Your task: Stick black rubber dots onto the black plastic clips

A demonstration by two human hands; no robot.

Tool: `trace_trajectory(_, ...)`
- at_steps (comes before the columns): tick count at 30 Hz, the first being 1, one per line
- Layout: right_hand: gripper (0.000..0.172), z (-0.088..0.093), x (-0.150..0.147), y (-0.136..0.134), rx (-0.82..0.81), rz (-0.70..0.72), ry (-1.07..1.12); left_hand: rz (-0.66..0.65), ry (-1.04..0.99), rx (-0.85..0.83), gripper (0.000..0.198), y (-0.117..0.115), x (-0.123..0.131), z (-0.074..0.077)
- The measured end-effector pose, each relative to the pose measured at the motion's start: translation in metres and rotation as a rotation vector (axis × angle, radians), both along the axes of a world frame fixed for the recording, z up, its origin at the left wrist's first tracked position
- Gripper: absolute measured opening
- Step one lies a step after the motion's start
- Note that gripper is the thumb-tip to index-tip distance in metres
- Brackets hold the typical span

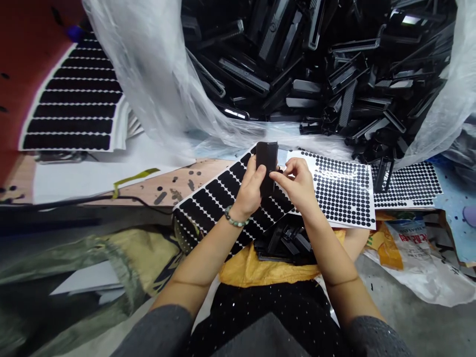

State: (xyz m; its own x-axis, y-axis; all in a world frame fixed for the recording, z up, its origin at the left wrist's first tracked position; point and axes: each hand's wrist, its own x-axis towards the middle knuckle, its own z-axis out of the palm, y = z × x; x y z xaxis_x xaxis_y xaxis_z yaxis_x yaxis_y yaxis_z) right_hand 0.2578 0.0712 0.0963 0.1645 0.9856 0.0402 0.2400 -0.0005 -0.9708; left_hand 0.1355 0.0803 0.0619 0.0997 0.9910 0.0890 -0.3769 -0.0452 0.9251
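A dark, flat rectangular plastic piece [267, 157] stands nearly upright in my left hand [250, 192], whose thumb lies across its face. My right hand [296, 184] is closed in a pinch at the piece's right edge; whatever lies between those fingertips is too small to make out. Beneath both hands spreads a sheet of black scalloped stickers [223, 198] on white backing. Just right of my right hand lies a white sheet of round black dots [340, 191]. Several black plastic parts [288, 243] rest on my lap, on a yellow cloth or bag [245, 267].
A big clear plastic bag [167, 74] full of black plastic parts [316, 89] fills the back. More sticker sheets [74, 99] are stacked at left, and another dot sheet [409, 186] at right. An open sack [148, 258] stands lower left. A cable [92, 199] runs along the table edge.
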Motion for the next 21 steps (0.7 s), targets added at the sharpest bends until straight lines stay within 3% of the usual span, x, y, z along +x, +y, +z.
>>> trace_trajectory(4, 0.025, -0.014, 0.012, 0.004, 0.001, -0.036, -0.233, 0.006, -0.089, -0.120, 0.036, 0.007, -0.005, 0.003)
trace_trajectory(8, 0.009, -0.031, 0.016, 0.000, 0.065, 0.038, -0.534, 0.031, -0.108, -0.321, 0.027, 0.019, -0.002, -0.010)
trace_trajectory(10, 0.012, -0.034, 0.015, -0.004, 0.109, 0.069, -0.558, 0.031, -0.133, -0.405, 0.021, 0.022, -0.001, -0.015)
trace_trajectory(13, 0.013, -0.031, 0.017, -0.007, 0.163, -0.003, -0.322, 0.004, -0.228, -0.427, 0.019, 0.020, -0.004, -0.014)
trace_trajectory(18, 0.027, -0.010, 0.018, -0.011, 0.033, -0.188, 0.324, -0.087, -0.352, -0.249, 0.046, 0.001, -0.012, 0.000)
trace_trajectory(21, 0.031, 0.002, 0.013, -0.017, 0.004, -0.196, 0.481, -0.095, -0.352, -0.160, 0.045, -0.012, -0.010, 0.006)
